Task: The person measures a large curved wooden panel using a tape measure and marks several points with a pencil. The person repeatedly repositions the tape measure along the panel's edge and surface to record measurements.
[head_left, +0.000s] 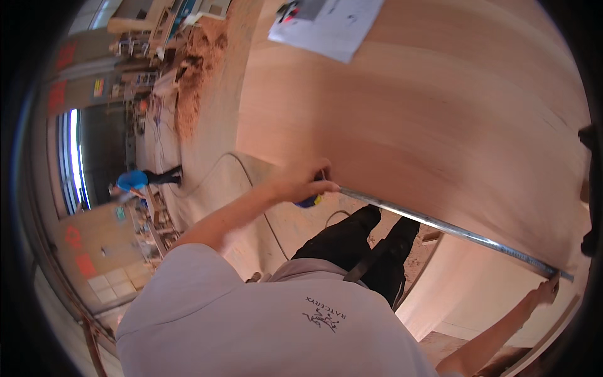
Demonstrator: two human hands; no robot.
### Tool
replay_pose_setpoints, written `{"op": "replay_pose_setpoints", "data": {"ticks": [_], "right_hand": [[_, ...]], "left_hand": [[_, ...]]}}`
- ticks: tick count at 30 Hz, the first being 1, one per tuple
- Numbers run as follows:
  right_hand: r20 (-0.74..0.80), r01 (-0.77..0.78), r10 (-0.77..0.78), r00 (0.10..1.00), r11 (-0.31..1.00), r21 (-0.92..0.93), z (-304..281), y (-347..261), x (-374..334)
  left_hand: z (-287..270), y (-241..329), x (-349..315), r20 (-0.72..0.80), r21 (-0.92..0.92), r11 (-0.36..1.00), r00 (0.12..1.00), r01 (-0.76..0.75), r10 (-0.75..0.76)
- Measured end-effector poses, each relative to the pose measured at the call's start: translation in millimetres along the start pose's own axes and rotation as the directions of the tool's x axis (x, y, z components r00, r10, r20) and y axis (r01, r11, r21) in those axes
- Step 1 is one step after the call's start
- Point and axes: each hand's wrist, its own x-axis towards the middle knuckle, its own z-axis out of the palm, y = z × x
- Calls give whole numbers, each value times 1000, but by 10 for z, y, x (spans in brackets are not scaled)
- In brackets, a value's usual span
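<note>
My left hand point(301, 181) is closed around a tape measure with a dark blue and yellow case point(309, 201), partly hidden under the fingers. From it a long shiny tape blade point(440, 224) stretches along the near edge of a large pale plywood sheet point(402, 113). At the blade's far right end, my right hand point(545, 293) pinches it by the sheet's edge. The exact grip of those fingers is small and hard to make out.
White papers point(336, 28) with a dark item lie on the sheet. Another pale panel point(483, 283) stands below its right side. A cable point(251, 182) crosses the floor at left, near a sawdust heap point(195, 81). Farther off, a person in a blue top point(133, 180) stands.
</note>
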Motion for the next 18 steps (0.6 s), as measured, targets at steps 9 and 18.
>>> {"op": "replay_pose_setpoints", "data": {"ticks": [9,18], "right_hand": [[-9,-49,49,999,997,-57,121,-722,-228],[118,-59,63,991,997,-43,-73,-657,181]], "left_hand": [[-1284,-1345,-491,-175,42,960,948,278,-267],[-1344,-1386,-374,-231,215,970,971,114,-63]]}}
